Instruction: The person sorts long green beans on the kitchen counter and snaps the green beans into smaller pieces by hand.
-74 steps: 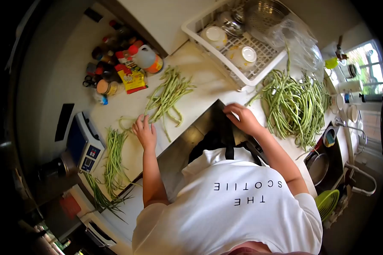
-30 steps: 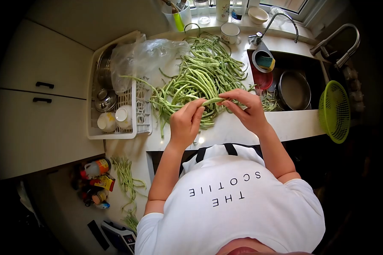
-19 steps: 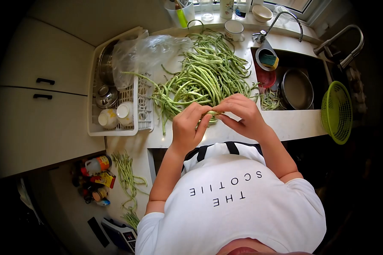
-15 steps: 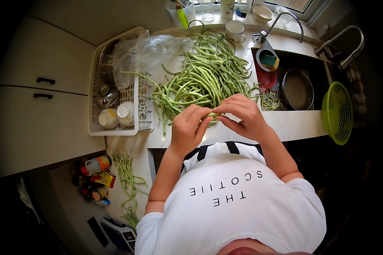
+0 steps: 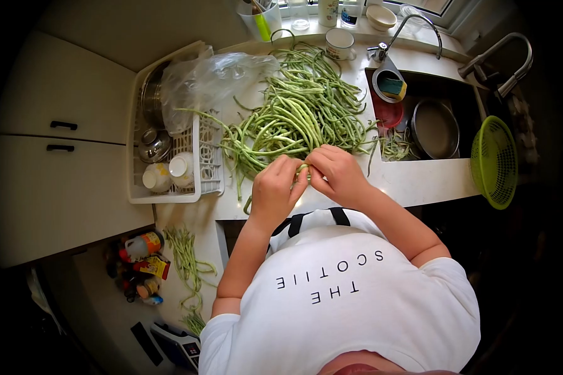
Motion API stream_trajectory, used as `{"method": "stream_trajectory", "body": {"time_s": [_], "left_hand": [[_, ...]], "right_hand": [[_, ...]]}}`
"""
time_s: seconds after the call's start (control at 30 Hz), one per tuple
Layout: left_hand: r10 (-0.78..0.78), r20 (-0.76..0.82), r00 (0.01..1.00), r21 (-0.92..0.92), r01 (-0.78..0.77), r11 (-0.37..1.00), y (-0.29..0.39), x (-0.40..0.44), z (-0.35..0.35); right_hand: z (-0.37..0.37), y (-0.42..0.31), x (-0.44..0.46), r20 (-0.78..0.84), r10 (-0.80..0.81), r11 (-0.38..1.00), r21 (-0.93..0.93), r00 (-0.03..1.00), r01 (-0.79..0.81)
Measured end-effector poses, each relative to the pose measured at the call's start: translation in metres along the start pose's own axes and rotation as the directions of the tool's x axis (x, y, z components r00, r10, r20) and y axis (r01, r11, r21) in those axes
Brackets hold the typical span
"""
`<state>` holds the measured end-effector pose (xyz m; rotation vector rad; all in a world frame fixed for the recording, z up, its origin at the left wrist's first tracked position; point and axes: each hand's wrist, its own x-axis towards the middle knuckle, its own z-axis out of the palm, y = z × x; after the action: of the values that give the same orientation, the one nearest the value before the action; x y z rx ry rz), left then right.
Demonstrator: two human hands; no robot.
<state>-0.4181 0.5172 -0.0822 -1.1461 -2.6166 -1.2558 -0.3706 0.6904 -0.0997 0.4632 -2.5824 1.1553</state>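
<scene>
A large heap of long green beans [image 5: 294, 119] covers the counter in front of me. At its near edge, my left hand [image 5: 276, 187] is closed, thumb and fingers pinching a long bean [image 5: 303, 167]. Close against it, my right hand [image 5: 336, 172] pinches the same bean, its fingertips almost touching those of the left. Much of the bean is hidden behind my fingers. One bean end [image 5: 248, 204] sticks out below my left hand at the counter's edge.
Left stands a white dish rack [image 5: 197, 169] with cups, steel pots and a plastic bag [image 5: 213, 78]. Right is a sink with a metal pan [image 5: 435, 128] and bean scraps [image 5: 394, 147]; a green colander [image 5: 495, 162] sits beyond. More beans [image 5: 184, 253] and bottles [image 5: 145, 245] lie lower left.
My right hand has drawn in closer to my left and its fingers have curled more. A bean end now shows beneath my left hand. The view has shifted slightly.
</scene>
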Motion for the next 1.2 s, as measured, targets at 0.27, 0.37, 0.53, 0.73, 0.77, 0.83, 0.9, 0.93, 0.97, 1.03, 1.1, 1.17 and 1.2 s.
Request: {"method": "stream_trajectory", "body": {"time_s": [0.27, 0.37, 0.53, 0.73, 0.77, 0.83, 0.9, 0.93, 0.97, 1.03, 1.1, 1.17, 1.2], "left_hand": [[0.077, 0.027, 0.997, 0.161, -0.080, 0.984, -0.016, 0.003, 0.031], [0.101, 0.068, 0.993, 0.137, -0.109, 0.985, -0.019, 0.005, 0.039], [0.001, -0.120, 0.993, -0.030, -0.004, 1.000, -0.042, 0.012, 0.031], [-0.449, 0.038, 0.893, -0.993, -0.017, -0.119, -0.066, 0.021, -0.009], [-0.397, 0.031, 0.917, -0.966, -0.075, -0.248, -0.074, 0.021, -0.011], [-0.398, 0.005, 0.917, -0.940, -0.132, -0.316, -0.077, 0.027, -0.013], [-0.400, -0.024, 0.916, -0.888, -0.203, -0.413, -0.074, 0.033, -0.012], [-0.402, -0.021, 0.916, -0.888, -0.202, -0.413, -0.073, 0.035, -0.011], [-0.412, -0.047, 0.910, -0.900, -0.217, -0.377, -0.072, 0.037, -0.010], [-0.463, -0.088, 0.882, -0.925, -0.245, -0.292, -0.066, 0.040, -0.010], [-0.464, -0.138, 0.875, -0.949, -0.252, -0.192, -0.067, 0.038, -0.013], [-0.461, -0.196, 0.865, -0.961, -0.263, -0.085, -0.062, 0.037, -0.018], [-0.532, -0.214, 0.819, -0.971, -0.240, 0.022, -0.051, 0.038, -0.022]], "right_hand": [[0.035, 0.028, -0.021, 0.195, 0.539, 0.599, 0.596, 0.820, -0.536], [0.043, 0.042, -0.030, 0.383, 0.553, 0.041, 0.875, 0.740, -0.483], [-0.002, 0.079, -0.042, 0.146, 0.563, -0.267, 0.964, 0.813, 0.012], [-0.084, 0.117, -0.082, -0.308, 0.340, 0.759, -0.469, 0.889, -0.453], [-0.077, 0.123, -0.086, -0.345, 0.350, 0.756, -0.445, 0.871, -0.480], [-0.068, 0.113, -0.076, -0.288, 0.508, 0.838, -0.053, 0.812, -0.543], [-0.049, 0.084, -0.056, 0.030, 0.576, 0.683, 0.531, 0.817, -0.501], [-0.037, 0.068, -0.047, 0.225, 0.530, 0.602, 0.579, 0.817, -0.550], [-0.030, 0.043, -0.036, 0.354, 0.404, 0.599, 0.595, 0.843, -0.537], [-0.003, 0.025, -0.031, 0.556, 0.279, 0.439, 0.651, 0.783, -0.619], [0.004, 0.005, -0.023, 0.627, 0.231, 0.304, 0.680, 0.744, -0.668], [0.010, 0.004, -0.021, 0.654, 0.209, 0.290, 0.669, 0.727, -0.685], [0.013, 0.008, -0.022, 0.664, 0.193, 0.217, 0.690, 0.723, -0.691]]}}
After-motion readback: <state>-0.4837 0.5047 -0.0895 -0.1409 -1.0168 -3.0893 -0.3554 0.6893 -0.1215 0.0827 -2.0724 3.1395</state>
